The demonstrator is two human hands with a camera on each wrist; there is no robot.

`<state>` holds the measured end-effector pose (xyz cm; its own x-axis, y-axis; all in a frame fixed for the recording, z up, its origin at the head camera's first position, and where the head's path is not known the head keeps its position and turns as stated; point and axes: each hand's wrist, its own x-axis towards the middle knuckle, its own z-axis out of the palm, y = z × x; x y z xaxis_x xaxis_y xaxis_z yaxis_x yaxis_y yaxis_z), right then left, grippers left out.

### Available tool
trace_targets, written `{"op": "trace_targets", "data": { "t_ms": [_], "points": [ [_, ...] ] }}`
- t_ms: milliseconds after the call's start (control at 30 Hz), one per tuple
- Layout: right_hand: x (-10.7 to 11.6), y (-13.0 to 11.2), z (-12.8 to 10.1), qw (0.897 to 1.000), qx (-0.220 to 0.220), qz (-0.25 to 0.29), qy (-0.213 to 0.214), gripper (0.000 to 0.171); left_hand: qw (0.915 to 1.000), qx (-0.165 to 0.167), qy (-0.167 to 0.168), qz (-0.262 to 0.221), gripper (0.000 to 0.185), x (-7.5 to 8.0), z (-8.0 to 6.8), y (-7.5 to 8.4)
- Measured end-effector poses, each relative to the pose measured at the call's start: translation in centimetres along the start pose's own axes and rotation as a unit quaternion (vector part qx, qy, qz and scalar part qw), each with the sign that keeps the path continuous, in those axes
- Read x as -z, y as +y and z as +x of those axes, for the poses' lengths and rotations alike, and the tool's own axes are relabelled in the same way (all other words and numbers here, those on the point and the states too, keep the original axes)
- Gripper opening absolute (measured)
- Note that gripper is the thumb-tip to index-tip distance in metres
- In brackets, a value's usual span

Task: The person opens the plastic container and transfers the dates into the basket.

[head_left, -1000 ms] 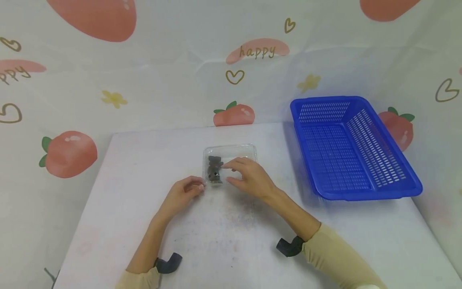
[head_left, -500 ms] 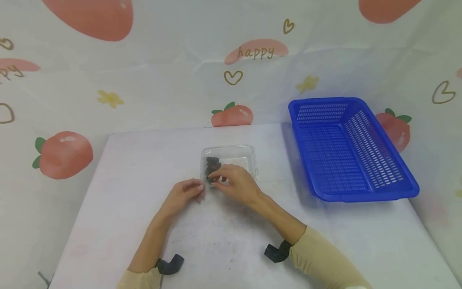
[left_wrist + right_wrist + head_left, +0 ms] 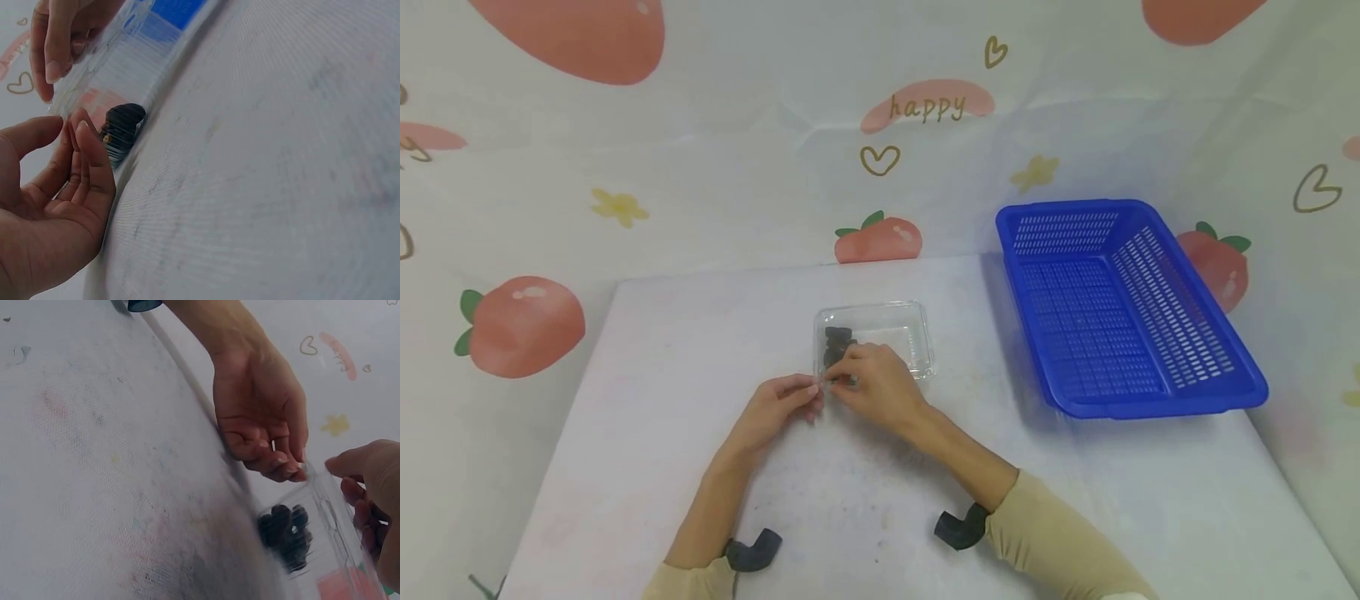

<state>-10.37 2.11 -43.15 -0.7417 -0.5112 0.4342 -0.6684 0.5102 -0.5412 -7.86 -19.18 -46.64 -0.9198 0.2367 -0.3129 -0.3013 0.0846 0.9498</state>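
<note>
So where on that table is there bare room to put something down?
Bare tabletop lies left of the left hand, and between the clear plastic box and the blue slotted plastic basket. The basket's floor looks bare too. It is crowded where both hands meet at the box's near corner.

A box point(image 3: 901, 333) sat near the middle of the desk point(image 3: 647, 392), with small pieces point(image 3: 835, 343) lying in its left half. The left hand point(image 3: 773, 410) lay just before the box's near left corner, and the right hand point(image 3: 880, 387) reached over its near edge, beside the left. A basket point(image 3: 1243, 379) stood well apart at the desk's right, behind both hands.
</note>
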Motion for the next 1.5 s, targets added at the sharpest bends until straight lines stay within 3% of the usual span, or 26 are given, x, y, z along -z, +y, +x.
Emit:
{"op": "trace_targets", "data": {
  "t_ms": [267,533,1000,1233,1500],
  "points": [
    [-0.7,-0.4,0.1,0.997,0.005,-0.074,0.005,0.019,1.0000,-0.003,-0.002,0.004,0.032,-0.1,0.1,0.1],
    [-1.5,-0.7,0.2,0.988,0.012,-0.155,-0.009,0.017,0.9994,0.028,0.016,0.009,0.031,-0.1,0.2,0.2],
    [-1.9,-0.3,0.2,0.992,0.044,-0.120,0.022,0.011,0.9995,0.022,0.007,-0.020,0.030,-0.1,0.4,-0.2],
    [-2.2,0.1,0.3,0.988,0.091,-0.115,0.050,0.008,0.9993,0.023,0.005,-0.028,0.030,-0.1,0.4,-0.1],
    [-2.3,0.1,0.3,0.979,0.114,-0.149,0.074,0.005,0.9991,0.022,0.008,-0.034,0.029,-0.1,0.3,-0.1]
  ]
}}
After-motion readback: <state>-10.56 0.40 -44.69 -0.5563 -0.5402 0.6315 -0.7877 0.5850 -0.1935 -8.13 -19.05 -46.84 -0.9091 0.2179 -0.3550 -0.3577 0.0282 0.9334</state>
